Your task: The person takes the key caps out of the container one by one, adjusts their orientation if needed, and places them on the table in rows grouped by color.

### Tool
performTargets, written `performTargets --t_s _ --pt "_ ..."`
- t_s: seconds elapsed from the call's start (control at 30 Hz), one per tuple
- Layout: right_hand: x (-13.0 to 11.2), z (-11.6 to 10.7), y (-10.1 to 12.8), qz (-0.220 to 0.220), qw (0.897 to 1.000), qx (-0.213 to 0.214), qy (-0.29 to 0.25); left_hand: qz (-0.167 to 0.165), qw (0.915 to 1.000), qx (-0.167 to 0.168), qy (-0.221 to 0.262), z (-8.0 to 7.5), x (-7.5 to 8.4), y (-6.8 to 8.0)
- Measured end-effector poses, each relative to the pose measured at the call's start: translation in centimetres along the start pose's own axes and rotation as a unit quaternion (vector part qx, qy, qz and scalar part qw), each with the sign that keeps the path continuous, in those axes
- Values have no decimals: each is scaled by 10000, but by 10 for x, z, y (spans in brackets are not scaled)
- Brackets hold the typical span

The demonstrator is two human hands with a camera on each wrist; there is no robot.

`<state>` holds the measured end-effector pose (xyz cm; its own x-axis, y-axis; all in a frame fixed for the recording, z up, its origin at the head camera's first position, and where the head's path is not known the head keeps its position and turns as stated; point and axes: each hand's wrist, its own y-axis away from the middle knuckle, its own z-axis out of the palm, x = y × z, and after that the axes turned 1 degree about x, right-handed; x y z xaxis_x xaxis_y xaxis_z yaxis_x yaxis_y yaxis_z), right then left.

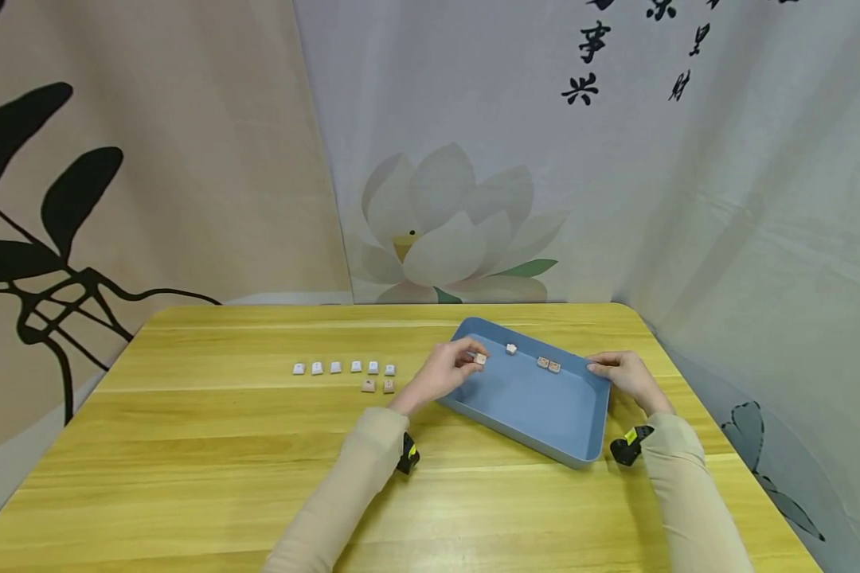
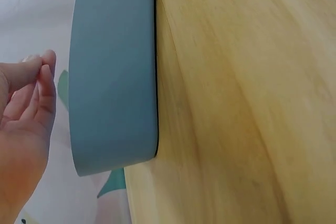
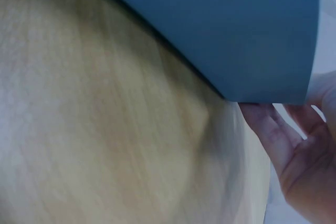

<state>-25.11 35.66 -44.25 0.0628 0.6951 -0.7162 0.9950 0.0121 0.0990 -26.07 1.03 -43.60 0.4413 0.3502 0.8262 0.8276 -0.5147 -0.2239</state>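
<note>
My left hand [image 1: 444,371] pinches a small beige keycap [image 1: 480,359] between thumb and fingertips, over the left part of a blue tray [image 1: 530,406]. In the left wrist view that hand [image 2: 29,114] is beyond the tray's wall [image 2: 113,77], and its fingers hide the keycap. My right hand [image 1: 629,376] grips the tray's right end, thumb at the rim. The right wrist view shows its fingers [image 3: 273,129] against the outside of the wall. Inside the tray are a white keycap [image 1: 511,348] and two brownish keycaps [image 1: 549,364] side by side.
Left of the tray, several white keycaps [image 1: 335,367] form a row on the wooden table [image 1: 208,446]. Two pinkish keycaps [image 1: 378,387] sit just in front of the row's right end, close to my left forearm. A printed curtain [image 1: 473,103] hangs behind the table.
</note>
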Motion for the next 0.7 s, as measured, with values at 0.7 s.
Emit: performTargets --t_s 0.7 --pt "-2 -1 1 20 10000 -40 38 22 9993 367 -22 -25 -5 27"
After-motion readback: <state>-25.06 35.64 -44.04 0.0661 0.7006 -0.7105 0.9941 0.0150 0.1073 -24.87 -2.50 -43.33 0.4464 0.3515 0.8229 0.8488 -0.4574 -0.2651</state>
